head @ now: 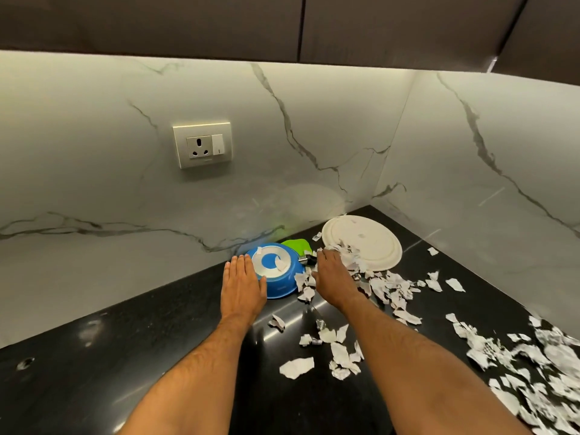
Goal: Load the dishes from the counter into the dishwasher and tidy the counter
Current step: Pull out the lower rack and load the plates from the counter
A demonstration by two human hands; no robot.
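Blue and upside down, the pan (276,271) is sitting near the back wall on the black counter (125,356), paper scraps (392,293) stuck on its base. Left hand (243,285) is pressing flat-fingered against its side; right hand (334,277), fingers loosely spread, is reaching among scraps beside the white plate (367,241). Best shaking scraps off before lifting.

Under-cabinet light is washing the marble wall (282,127) brightly. Glare is streaking the black counter (94,372). Edges are bending and blurring.
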